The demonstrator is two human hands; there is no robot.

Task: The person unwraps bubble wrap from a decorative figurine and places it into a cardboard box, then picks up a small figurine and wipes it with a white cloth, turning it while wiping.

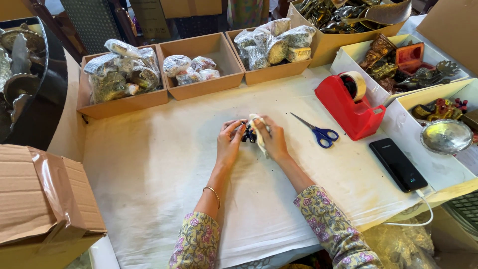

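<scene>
Two bare hands at frame centre, meeting over white cloth-covered table (164, 164). Left hand (229, 142) fingers curled round small dark blue-black object (248, 134), pinching it at fingertips. Right hand (273, 140) fingers closed on piece of white wrapping (258, 130), pressed against same object. Object between both hands, just above table surface, mostly hidden, exact kind unclear. Thin gold bangle (213, 192) on left wrist; floral sleeves at lower centre. Blue-handled scissors (318, 132) lying just right of right hand, blades open slightly, pointing upper left. Red tape dispenser (348, 107) right of scissors, roll of tape on it. Black phone (397, 164) at right, near table edge, white cable running off lower right. Three brown cardboard trays across top: left one (122, 102) full of wrapped bundles, middle one (201, 82) with a few wrapped bundles at its left side, right one (271, 72) stacked with wrapped bundles. White boxes at upper right (343, 62) holding brass-coloured and red ornaments; another white box (413, 99) below it with more coloured pieces. Round shiny metal dish (446, 135) at right edge. Tan box (328, 45) of metal pieces at top right. Closed taped cardboard carton (42, 199) at lower left. Dark round tray (35, 109) with metal items at upper left. Clear plastic bag (398, 244) at lower right under table edge.
</scene>
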